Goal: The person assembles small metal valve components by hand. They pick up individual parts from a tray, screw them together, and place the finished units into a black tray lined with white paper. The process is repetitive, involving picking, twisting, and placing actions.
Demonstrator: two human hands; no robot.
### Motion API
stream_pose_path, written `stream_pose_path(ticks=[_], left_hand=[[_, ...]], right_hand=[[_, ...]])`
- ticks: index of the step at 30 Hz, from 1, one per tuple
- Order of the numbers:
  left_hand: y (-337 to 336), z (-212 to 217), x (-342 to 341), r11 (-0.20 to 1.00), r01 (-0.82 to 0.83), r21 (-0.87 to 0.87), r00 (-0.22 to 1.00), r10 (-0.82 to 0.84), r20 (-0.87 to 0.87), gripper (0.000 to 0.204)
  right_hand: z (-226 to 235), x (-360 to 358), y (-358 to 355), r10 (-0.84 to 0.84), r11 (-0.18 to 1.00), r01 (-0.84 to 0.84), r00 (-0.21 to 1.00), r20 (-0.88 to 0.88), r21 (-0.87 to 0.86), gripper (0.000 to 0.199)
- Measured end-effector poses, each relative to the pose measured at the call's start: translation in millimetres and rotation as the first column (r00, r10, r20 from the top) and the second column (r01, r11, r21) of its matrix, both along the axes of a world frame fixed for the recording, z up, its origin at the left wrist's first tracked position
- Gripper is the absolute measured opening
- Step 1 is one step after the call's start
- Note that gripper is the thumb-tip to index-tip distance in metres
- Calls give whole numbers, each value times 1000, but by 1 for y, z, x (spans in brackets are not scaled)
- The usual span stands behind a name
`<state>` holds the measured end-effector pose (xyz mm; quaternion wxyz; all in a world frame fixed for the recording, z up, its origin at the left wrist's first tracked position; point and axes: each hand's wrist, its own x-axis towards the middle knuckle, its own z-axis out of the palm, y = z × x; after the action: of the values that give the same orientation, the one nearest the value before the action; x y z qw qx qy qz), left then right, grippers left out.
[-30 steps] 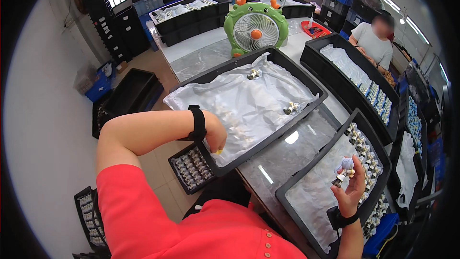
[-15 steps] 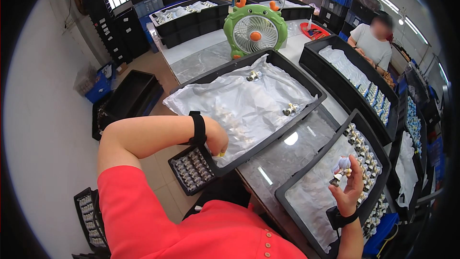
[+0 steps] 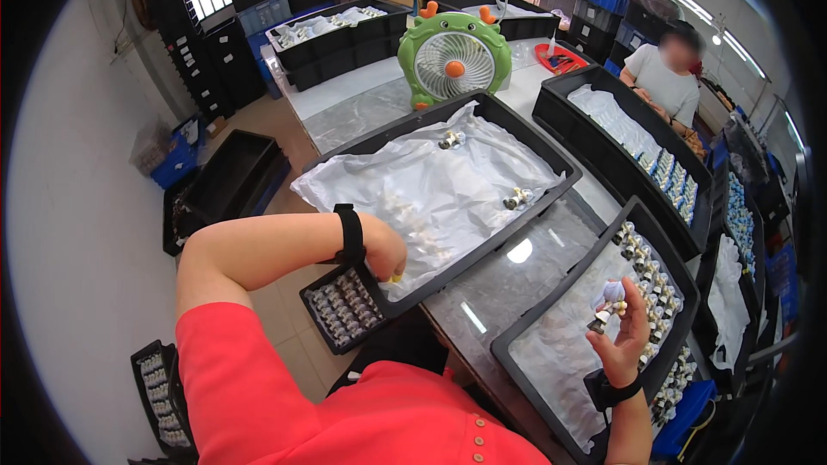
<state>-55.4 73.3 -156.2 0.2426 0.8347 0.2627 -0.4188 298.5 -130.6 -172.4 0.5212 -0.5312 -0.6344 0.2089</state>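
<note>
My right hand (image 3: 629, 340) pinches a small figurine (image 3: 610, 303) with a pale rounded head, white body and dark base, tilted between thumb and fingers. It is held above a black tray (image 3: 508, 360) whose right side carries rows of similar figurines (image 3: 656, 297). My left hand (image 3: 384, 248) is closed at the near left corner of a large black tray (image 3: 551, 194) lined with white plastic sheet (image 3: 405, 155). A bit of yellow (image 3: 396, 277) shows at its fingertips; the rest is hidden. Two loose figurine groups, one farther back (image 3: 451, 139) and one to the right (image 3: 517, 198), lie on this sheet.
A green fan (image 3: 455, 60) stands behind the large tray. A small filled tray (image 3: 345, 306) sits below the left wrist. Another long tray of figurines (image 3: 633, 151) lies at the right, with a person (image 3: 668, 77) beyond it. Black trays (image 3: 233, 174) rest on the floor at left.
The whole view has shifted very slightly. Both hands keep nearly the same pose, and the figurine stays in my right hand.
</note>
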Motion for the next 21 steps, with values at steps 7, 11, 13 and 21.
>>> stream_pose_path(ticks=[7, 11, 13, 21], left_hand=[[2, 9, 4, 995, 27, 96, 990, -40, 137, 38], [9, 13, 10, 990, 24, 140, 963, -61, 263, 36], [17, 20, 18, 990, 20, 138, 934, -68, 350, 36], [128, 14, 83, 840, -262, 476, 816, -71, 574, 33]], right_hand=[[2, 1, -1, 18, 1000, -17, 999, 27, -21, 85], [1, 1, -1, 30, 999, -29, 999, 27, -43, 86], [0, -1, 0, 6, 1000, -6, 1000, 30, -15, 84], [4, 2, 3, -21, 1000, 20, 997, 70, 12, 84]])
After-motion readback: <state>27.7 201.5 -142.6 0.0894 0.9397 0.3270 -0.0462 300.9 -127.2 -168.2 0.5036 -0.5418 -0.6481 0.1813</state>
